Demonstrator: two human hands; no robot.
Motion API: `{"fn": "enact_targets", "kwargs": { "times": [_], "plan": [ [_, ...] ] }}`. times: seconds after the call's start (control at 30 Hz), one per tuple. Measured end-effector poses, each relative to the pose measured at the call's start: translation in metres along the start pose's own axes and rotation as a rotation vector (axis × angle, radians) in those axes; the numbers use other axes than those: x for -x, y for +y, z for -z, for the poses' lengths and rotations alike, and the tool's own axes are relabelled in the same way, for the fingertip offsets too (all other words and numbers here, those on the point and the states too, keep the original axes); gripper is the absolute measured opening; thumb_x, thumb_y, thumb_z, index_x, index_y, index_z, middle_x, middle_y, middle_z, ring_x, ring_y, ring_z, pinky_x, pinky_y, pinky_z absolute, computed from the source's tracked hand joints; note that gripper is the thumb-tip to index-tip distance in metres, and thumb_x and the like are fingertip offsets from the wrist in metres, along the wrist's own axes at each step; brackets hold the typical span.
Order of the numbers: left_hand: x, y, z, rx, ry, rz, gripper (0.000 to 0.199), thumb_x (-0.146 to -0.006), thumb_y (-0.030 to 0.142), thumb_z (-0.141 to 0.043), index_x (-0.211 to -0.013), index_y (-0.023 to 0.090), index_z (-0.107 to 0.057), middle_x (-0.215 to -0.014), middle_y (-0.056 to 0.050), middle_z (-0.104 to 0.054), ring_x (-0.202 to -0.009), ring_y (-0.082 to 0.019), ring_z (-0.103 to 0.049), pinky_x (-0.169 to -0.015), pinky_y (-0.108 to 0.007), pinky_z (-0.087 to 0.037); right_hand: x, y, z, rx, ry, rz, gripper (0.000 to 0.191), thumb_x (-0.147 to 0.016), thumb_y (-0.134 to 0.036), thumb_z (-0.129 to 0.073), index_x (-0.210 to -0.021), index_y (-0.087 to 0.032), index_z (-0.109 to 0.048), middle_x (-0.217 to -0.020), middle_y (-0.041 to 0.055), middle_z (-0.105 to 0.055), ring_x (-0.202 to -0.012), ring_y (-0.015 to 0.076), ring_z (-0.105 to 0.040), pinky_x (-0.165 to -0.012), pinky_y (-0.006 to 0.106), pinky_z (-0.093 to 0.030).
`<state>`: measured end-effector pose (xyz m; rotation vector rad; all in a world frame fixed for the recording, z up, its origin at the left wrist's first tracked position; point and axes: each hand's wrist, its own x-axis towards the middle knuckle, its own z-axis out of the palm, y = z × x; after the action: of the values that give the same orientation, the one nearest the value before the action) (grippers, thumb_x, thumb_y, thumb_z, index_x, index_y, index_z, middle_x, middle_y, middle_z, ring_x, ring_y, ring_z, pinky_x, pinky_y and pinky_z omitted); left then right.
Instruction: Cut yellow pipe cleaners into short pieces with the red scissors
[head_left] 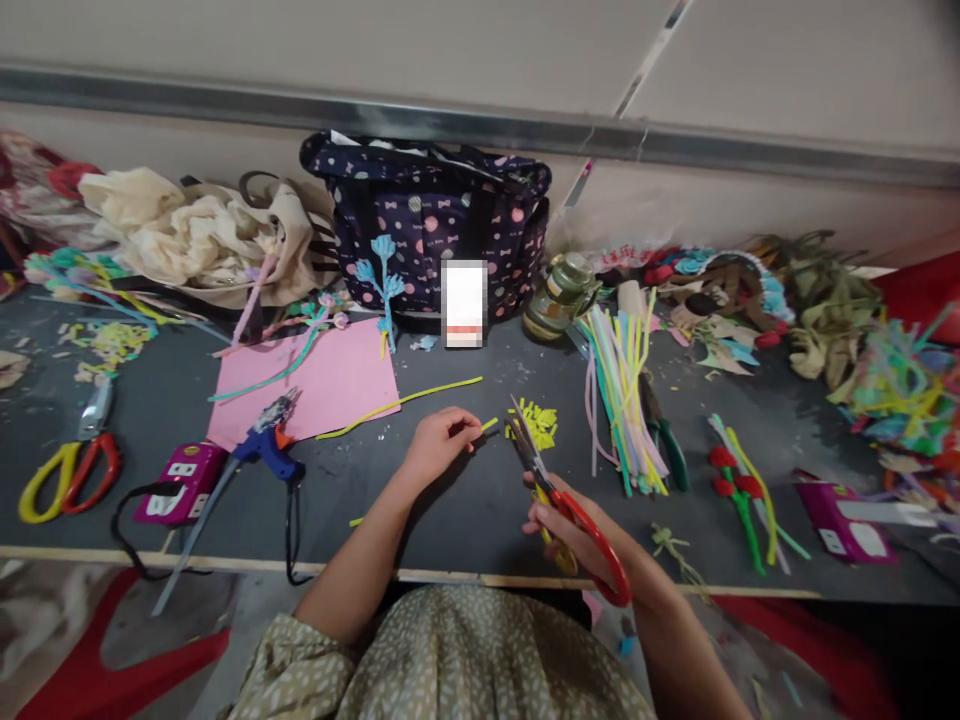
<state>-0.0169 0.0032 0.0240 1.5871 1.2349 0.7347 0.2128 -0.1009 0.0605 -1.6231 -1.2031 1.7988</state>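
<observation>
My left hand (pixel 441 443) pinches a yellow-green pipe cleaner (pixel 490 425) with a short end showing past the fingertips. Its remaining length is hidden by the hand and arm. In my right hand (pixel 570 520) are scissors (pixel 536 462) with one red and one yellow handle, their tips pointing away from me. A small heap of cut yellow-green pipe cleaner pieces (pixel 536 424) lies beside the blades. Another yellow-green pipe cleaner (pixel 397 405) stretches across the table behind my left hand, partly over a pink sheet (pixel 315 375).
A blue glue gun (pixel 274 450), purple boxes (pixel 184 483) and second scissors (pixel 79 460) lie left. A bundle of pipe cleaners (pixel 622 400), pliers (pixel 666 435) and a red-and-green pipe cleaner flower (pixel 739 490) lie right. A patterned bag (pixel 435 215) and jar (pixel 559 295) stand behind.
</observation>
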Motion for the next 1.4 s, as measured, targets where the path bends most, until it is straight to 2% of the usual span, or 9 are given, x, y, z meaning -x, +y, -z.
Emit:
{"fn": "enact_targets", "kwargs": {
  "times": [0.1, 0.23, 0.33, 0.47, 0.83, 1.4],
  "plan": [
    [-0.001, 0.002, -0.002, 0.113, 0.019, 0.021, 0.016, -0.083, 0.032, -0.06, -0.083, 0.016, -0.066, -0.074, -0.001, -0.066, -0.059, -0.012, -0.061, -0.063, -0.025, -0.045, -0.002, -0.003, 0.002, 0.159, 0.047, -0.068, 0.056, -0.087, -0.054, -0.053, -0.133, -0.024, -0.048, -0.064, 0.0008, -0.061, -0.058, 0.0176, -0.064, -0.042, 0.023, -0.047],
    [-0.001, 0.003, -0.004, 0.157, 0.035, 0.033, 0.018, -0.082, 0.033, -0.062, -0.083, 0.015, -0.066, -0.07, 0.0, -0.065, -0.059, -0.012, -0.06, -0.062, -0.024, -0.046, -0.004, -0.016, 0.0, 0.331, 0.008, -0.11, 0.051, -0.09, -0.05, -0.046, -0.133, -0.023, -0.046, -0.056, -0.0038, -0.057, -0.047, 0.0141, -0.059, -0.042, 0.021, -0.045],
    [-0.001, 0.003, -0.004, 0.17, 0.036, 0.034, 0.019, -0.081, 0.033, -0.062, -0.083, 0.015, -0.067, -0.069, -0.001, -0.064, -0.058, -0.011, -0.059, -0.061, -0.024, -0.045, -0.002, -0.027, -0.002, 0.415, -0.053, -0.063, 0.046, -0.092, -0.048, -0.043, -0.129, -0.023, -0.049, -0.056, -0.0022, -0.059, -0.048, 0.0143, -0.059, -0.048, 0.024, -0.047],
    [0.0, 0.002, -0.004, 0.163, 0.02, 0.035, 0.02, -0.082, 0.035, -0.062, -0.082, 0.015, -0.067, -0.068, 0.0, -0.063, -0.057, -0.011, -0.058, -0.059, -0.023, -0.045, -0.003, -0.033, -0.005, 0.435, -0.06, -0.016, 0.042, -0.093, -0.045, -0.043, -0.125, -0.021, -0.052, -0.056, -0.0017, -0.06, -0.048, 0.0144, -0.06, -0.053, 0.025, -0.046],
    [0.0, 0.001, -0.007, 0.165, -0.009, 0.027, 0.018, -0.083, 0.033, -0.062, -0.083, 0.015, -0.067, -0.072, 0.0, -0.064, -0.057, -0.009, -0.057, -0.058, -0.021, -0.044, -0.006, -0.027, -0.007, 0.439, -0.068, -0.003, 0.041, -0.094, -0.046, -0.041, -0.125, -0.021, -0.049, -0.053, -0.0066, -0.056, -0.044, 0.0109, -0.057, -0.049, 0.02, -0.044],
    [-0.001, 0.001, -0.008, 0.127, -0.04, 0.02, 0.02, -0.084, 0.035, -0.06, -0.082, 0.016, -0.066, -0.07, 0.0, -0.062, -0.057, -0.01, -0.057, -0.058, -0.022, -0.043, -0.008, -0.02, -0.007, 0.41, -0.063, 0.03, 0.043, -0.093, -0.048, -0.04, -0.123, -0.02, -0.052, -0.055, -0.0037, -0.056, -0.045, 0.0127, -0.058, -0.043, 0.02, -0.042]
  ]
}}
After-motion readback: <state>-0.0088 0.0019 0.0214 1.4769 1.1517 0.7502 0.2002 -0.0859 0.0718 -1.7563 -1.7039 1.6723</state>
